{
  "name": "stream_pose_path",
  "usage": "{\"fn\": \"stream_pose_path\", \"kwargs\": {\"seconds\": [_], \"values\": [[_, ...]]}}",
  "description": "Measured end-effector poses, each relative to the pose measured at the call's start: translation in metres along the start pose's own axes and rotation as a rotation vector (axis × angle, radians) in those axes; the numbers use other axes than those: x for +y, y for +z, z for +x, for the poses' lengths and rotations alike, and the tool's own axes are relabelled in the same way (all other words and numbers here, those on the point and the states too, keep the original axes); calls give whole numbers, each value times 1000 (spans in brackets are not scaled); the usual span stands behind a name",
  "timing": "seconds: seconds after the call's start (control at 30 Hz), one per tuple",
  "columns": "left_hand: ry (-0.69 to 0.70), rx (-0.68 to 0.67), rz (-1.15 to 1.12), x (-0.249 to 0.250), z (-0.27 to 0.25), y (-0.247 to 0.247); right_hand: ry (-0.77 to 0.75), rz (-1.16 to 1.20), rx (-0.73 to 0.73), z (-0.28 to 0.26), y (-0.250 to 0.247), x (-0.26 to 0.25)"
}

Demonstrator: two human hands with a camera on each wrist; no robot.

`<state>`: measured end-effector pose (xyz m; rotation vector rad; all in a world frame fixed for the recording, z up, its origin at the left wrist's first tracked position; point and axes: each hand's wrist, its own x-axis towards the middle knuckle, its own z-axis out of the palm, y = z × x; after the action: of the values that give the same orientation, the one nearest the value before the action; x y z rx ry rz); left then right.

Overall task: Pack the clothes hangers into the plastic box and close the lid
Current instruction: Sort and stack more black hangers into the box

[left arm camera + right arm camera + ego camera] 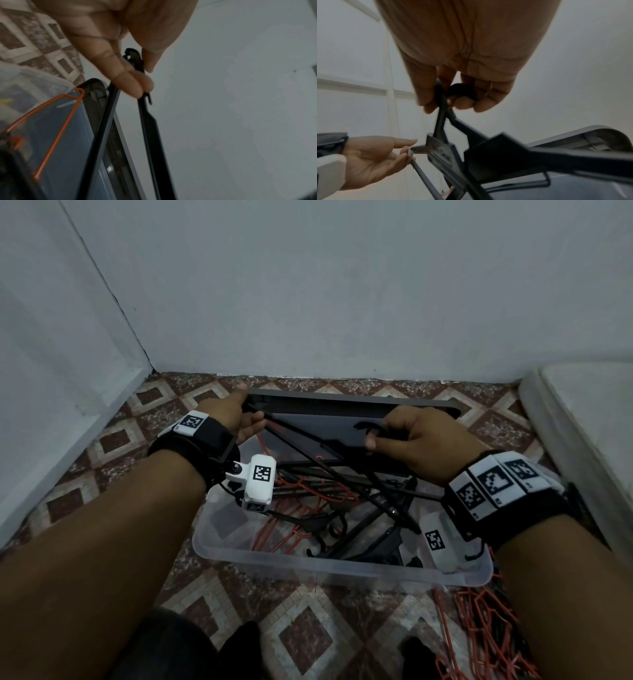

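Packing step in hand: a black hanger [308,436], pinched at its end by the left hand [236,416] and clamped at its hook by the right hand [411,436], is held over the box [342,566] at 12 o'clock; lowering flat is judged next, lid [352,400] afterwards.

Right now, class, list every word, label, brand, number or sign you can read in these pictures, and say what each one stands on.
No readable words, brands or numbers in any view.
Black-and-white square code tags, patterns without letters: on the left wrist band, the left wrist camera, the right wrist band and the right wrist camera.
Raised marks on the black hanger that both hands hold: too blurred to read.
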<state>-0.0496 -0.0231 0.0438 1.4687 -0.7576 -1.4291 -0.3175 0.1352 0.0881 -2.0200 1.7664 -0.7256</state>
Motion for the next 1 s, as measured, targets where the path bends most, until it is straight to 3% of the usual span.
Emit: {"fn": "stream_pose_path", "kwargs": {"seconds": [0.07,0.1,0.17,0.2,0.23,0.3,0.33,0.4,0.57,0.67,0.83,1.0], "values": [[17,19,111,7,-10,5,25,-59,100,2,-1,1],[97,43,308,11,-16,7,36,-76,131,3,-2,1],[463,99,827,18,-32,12,57,-112,156,5,-4,0],[643,42,955,20,-46,19,65,-127,160,5,-4,-1],[723,-104,992,19,-63,28,68,-141,162,6,-2,-2],[648,-495,905,10,-96,48,55,-154,142,6,3,-6],[577,-625,866,3,-107,58,51,-156,125,6,6,-8],[478,-713,825,-8,-120,73,66,-163,94,7,10,-11],[398,-579,779,-13,-122,81,68,2,-37,0,8,-14],[413,-495,812,-9,-118,75,87,69,20,-2,4,-12],[706,-345,1076,14,-109,58,252,-43,246,5,-9,14],[949,-136,1167,36,-99,42,359,-105,355,1,-20,40]]}}
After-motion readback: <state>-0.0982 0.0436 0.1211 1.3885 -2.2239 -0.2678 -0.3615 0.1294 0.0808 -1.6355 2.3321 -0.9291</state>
